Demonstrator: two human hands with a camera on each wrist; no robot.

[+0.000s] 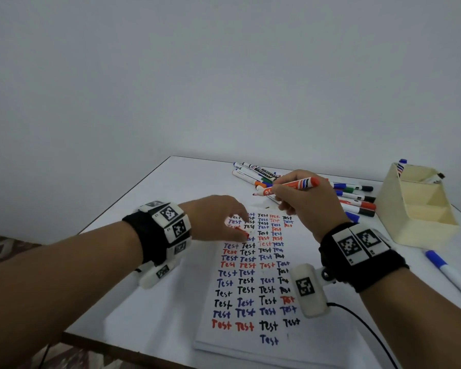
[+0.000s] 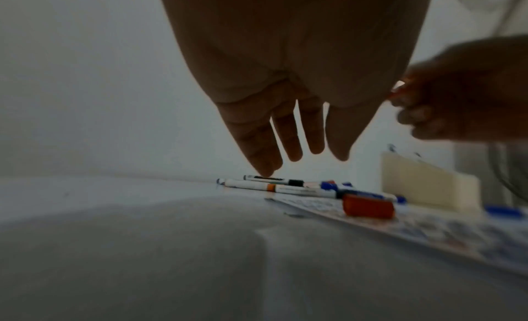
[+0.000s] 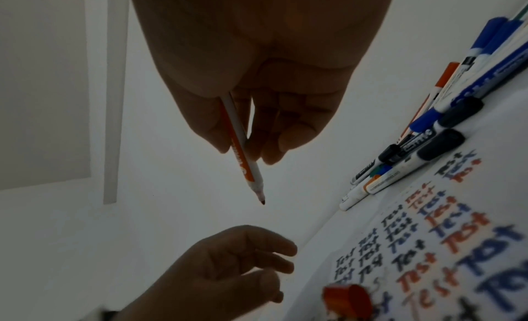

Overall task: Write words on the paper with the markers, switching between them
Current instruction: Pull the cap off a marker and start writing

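My right hand [image 1: 285,194] holds an uncapped red marker [image 1: 290,186] in its curled fingers above the top of the paper [image 1: 253,291], tip pointing left and clear of the sheet. The wrist view shows the marker [image 3: 241,153] pinched between thumb and fingers of my right hand [image 3: 251,150]. My left hand [image 1: 237,222] hovers over the paper's top left corner with relaxed fingers [image 2: 291,145], holding nothing. The red cap [image 1: 242,231] lies on the paper just beside those fingers; it also shows as the red cap [image 2: 368,206] and cap [image 3: 347,301]. The paper is covered with "Test" in black, blue and red.
Several capped markers [image 1: 261,173] lie in a pile behind the paper, more markers [image 1: 357,199] to its right. A cream desk organizer [image 1: 421,225] stands at the right. One blue marker [image 1: 450,272] lies near the right edge. The white table [image 1: 155,310] ends close at the left and front.
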